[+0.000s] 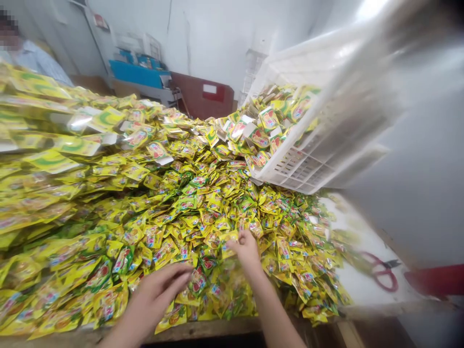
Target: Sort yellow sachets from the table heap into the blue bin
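A deep heap of small, shiny yellow packets with green and red fruit prints covers the table in front of me. My left hand hovers low over the near part of the heap, fingers stretched and slightly apart, with nothing visible in it. A packet with a green and red print lies just beyond its fingertips. Farther forward and to the right, my right hand has its thumb and fingers closed at the edge of a yellow packet. The fingertips are partly hidden and slightly blurred.
A white plastic basket lies tipped on the right, flat printed cards spilling from it. Red-handled scissors rest on the white tabletop. More packets pile high at left, where a person in a light shirt is behind them.
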A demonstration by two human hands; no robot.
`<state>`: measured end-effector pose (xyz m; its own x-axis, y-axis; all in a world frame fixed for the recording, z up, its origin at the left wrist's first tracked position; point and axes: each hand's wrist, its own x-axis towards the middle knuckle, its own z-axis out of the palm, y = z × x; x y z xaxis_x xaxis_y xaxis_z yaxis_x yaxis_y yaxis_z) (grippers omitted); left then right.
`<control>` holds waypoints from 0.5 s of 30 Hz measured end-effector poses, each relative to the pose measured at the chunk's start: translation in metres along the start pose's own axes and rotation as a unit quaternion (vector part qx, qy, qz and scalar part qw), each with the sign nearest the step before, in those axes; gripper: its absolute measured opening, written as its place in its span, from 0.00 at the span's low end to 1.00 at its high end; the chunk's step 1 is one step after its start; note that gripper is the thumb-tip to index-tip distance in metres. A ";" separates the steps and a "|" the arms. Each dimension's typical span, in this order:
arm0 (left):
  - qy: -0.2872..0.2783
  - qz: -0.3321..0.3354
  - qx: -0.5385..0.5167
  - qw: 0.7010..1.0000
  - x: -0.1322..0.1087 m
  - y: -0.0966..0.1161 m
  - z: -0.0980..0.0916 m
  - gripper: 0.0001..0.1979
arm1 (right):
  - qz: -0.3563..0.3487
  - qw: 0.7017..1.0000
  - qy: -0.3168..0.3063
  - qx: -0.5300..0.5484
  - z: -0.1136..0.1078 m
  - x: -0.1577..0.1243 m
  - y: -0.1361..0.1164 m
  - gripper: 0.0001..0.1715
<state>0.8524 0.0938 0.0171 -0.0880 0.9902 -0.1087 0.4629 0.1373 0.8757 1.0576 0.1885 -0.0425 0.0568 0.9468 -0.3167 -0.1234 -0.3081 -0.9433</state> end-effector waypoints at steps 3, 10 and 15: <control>0.007 -0.002 -0.017 1.000 0.064 0.011 0.055 0.13 | 0.002 0.999 0.008 0.037 -0.006 -0.001 0.011 0.19; 0.012 -0.047 -0.063 0.997 0.084 0.009 0.086 0.09 | 0.017 0.994 -0.021 0.108 -0.006 -0.010 0.013 0.18; -0.010 -0.071 -0.127 0.989 0.061 0.015 0.072 0.17 | 0.022 0.990 -0.060 0.126 -0.002 -0.013 0.008 0.14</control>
<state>0.9179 0.1583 -0.0104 -0.1177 0.9622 -0.2454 0.2095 0.2656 0.9410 1.0577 0.1734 -0.0457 -0.0708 0.9421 -0.3277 -0.3670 -0.3301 -0.8697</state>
